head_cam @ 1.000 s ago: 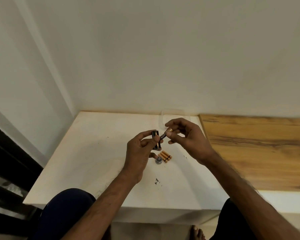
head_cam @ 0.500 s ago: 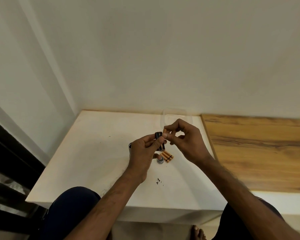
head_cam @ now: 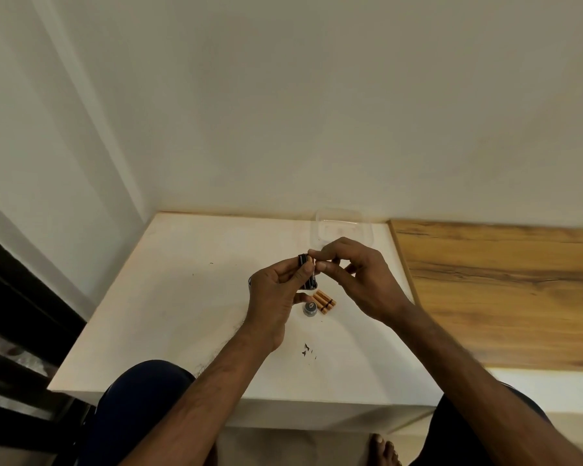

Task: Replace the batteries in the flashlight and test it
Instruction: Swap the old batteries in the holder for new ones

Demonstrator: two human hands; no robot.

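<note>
My left hand [head_cam: 276, 294] grips a small black battery holder [head_cam: 307, 274] above the white table [head_cam: 189, 297], thumb across its front. My right hand [head_cam: 357, 280] meets it from the right, thumb and forefinger pinching at the holder's upper edge where a battery sits; the battery itself is mostly hidden by the fingertips. On the table just below lie three copper-and-black batteries [head_cam: 324, 301] side by side. A small grey flashlight cap [head_cam: 309, 308] sits next to them on the left. A dark edge of the flashlight body [head_cam: 250, 282] peeks out behind my left hand.
A clear plastic container [head_cam: 342, 227] stands at the table's back edge against the wall. A wooden surface [head_cam: 502, 290] adjoins the table on the right. Small dark specks [head_cam: 307, 350] lie near the table's front. My knees and a bare foot [head_cam: 382, 449] show below.
My right hand has brought the battery in against the holder in my left hand, and its fingers have closed in over the holder's top. The view has shifted slightly.
</note>
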